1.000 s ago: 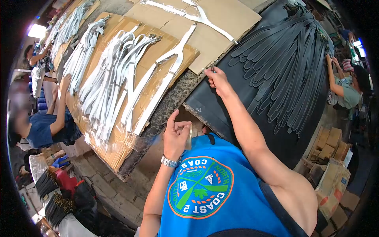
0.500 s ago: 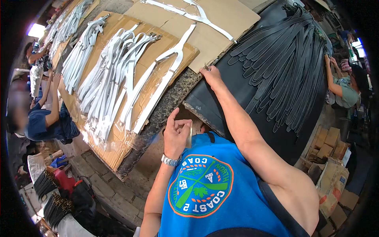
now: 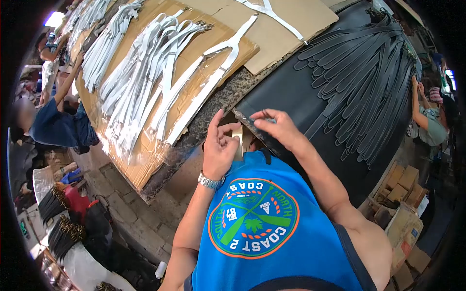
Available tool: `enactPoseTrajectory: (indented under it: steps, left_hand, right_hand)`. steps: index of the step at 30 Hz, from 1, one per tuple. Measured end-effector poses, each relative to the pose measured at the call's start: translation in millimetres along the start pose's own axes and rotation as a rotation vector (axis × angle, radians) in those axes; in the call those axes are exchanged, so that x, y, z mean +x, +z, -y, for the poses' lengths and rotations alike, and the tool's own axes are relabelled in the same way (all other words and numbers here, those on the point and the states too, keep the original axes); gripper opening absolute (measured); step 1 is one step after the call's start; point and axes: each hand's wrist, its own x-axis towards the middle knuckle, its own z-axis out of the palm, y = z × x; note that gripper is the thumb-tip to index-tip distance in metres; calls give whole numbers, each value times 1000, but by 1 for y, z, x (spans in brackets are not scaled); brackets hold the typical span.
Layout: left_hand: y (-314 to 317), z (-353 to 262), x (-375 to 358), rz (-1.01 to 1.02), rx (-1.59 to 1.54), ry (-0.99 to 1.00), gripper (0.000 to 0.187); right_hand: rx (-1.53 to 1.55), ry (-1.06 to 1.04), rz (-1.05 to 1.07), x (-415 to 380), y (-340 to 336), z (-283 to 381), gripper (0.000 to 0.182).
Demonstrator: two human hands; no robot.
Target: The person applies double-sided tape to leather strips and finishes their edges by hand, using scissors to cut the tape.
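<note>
My left hand (image 3: pixel 219 150), with a steel watch on its wrist, is in front of my chest, its fingers curled round a narrow, pale gold roll of tape (image 3: pixel 238 141) seen nearly edge-on. My right hand (image 3: pixel 277 127) is just to the right, over the corner of the black-covered table (image 3: pixel 272 99). Its thumb and fingers are drawn together in a pinch; what lies between the fingertips is too small to tell. Beyond my hands, white Y-shaped suspenders (image 3: pixel 228 58) lie under shiny clear film on a cardboard sheet (image 3: pixel 242 51).
Bundled white straps (image 3: pixel 141 80) lie on the cardboard at left. Black straps (image 3: pixel 359 92) fan out on the right table. People work at both sides. Cardboard boxes (image 3: pixel 400 186) stand at lower right; black strap bundles (image 3: pixel 63 233) with brass-coloured ends lie at lower left.
My right hand has drawn back from the cardboard's edge towards my left hand. My left hand has turned a little, showing more of the roll. The view has shifted slightly.
</note>
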Motion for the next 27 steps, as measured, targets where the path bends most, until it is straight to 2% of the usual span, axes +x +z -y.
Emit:
enactPoseTrajectory:
  steps: [2,3,12,17,24,27]
  left_hand:
    - [0,8,1,3,20,41,78]
    - [2,7,1,0,31,44,78]
    - [9,11,-9,-72,147,86,76]
    - [5,16,-12,-67,328,102,77]
    - [6,17,-15,-77,199,99,83]
    - [7,11,-15,-76,200,87,86]
  right_hand:
    - [173,145,59,-7,10,-9,28]
    - [213,116,62,-9,18,-1,29]
    - [125,121,26,-2,41,-11,18]
    - [-42,64,42,-1,47,-15,14]
    - [-132,-4,54,0,46,-24,14]
    - [-159,28,64,-2,42,-13,15]
